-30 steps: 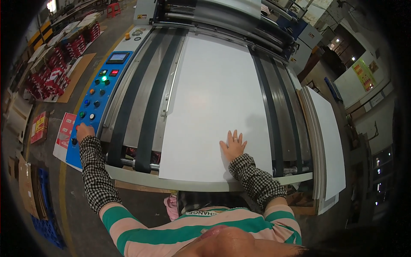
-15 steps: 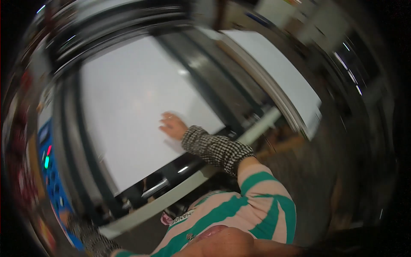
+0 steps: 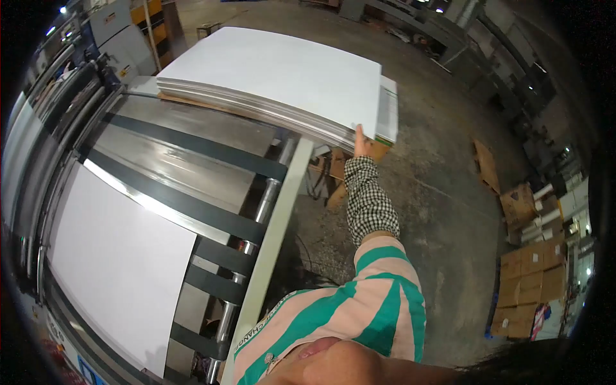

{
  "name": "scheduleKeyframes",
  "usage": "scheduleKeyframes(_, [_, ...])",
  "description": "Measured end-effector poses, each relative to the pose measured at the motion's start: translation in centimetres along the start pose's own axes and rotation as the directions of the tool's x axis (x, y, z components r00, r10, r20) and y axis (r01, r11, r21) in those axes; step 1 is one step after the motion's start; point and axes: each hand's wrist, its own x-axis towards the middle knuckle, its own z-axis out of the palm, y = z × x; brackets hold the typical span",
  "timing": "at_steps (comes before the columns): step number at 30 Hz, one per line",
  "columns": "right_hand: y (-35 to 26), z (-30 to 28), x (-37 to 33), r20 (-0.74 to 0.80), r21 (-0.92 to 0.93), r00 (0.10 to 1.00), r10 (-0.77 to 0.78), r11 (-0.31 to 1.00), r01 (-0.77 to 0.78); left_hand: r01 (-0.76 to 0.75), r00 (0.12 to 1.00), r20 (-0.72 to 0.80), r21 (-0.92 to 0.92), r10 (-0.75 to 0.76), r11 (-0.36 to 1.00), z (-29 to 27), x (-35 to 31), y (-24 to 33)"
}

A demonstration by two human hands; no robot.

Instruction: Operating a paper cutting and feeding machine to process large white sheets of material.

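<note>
My right hand [image 3: 362, 141] is at the near right corner of a stack of large white sheets [image 3: 276, 70]. One finger or the thumb lies over the top sheet's edge, and the rest of the hand is partly hidden at the corner. It looks closed on that sheet's edge. Another white sheet [image 3: 122, 256] lies flat on the dark belts [image 3: 212, 276] of a machine at the left, touched by neither hand. My left hand is out of the picture.
A pale rail [image 3: 273, 244] runs along the machine's near side, and metal rollers [image 3: 58, 186] stand at its far left. Concrete floor [image 3: 436, 212] stretches to the right. Brown cartons [image 3: 532, 276] are piled at the lower right, with a wooden pallet [image 3: 486, 167] farther off.
The view has swung to the right. My right hand has left the sheet on the belts and reached the stack's corner. My left hand has gone out of view.
</note>
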Motion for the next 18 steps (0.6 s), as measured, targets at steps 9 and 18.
scheduleKeyframes(9, [-5.1,0.0,3.1,-0.016,-0.508,0.994,-0.113,0.857,0.089,0.238,0.968,0.043,0.169,-0.248,0.956,-2.0,-5.6,-8.9])
scheduleKeyframes(18, [-8.9,1.4,3.5,-0.313,0.128,0.894,0.321,0.947,-0.295,-0.263,0.965,-0.151,-0.474,0.217,0.841,-10.4,-5.1,23.4])
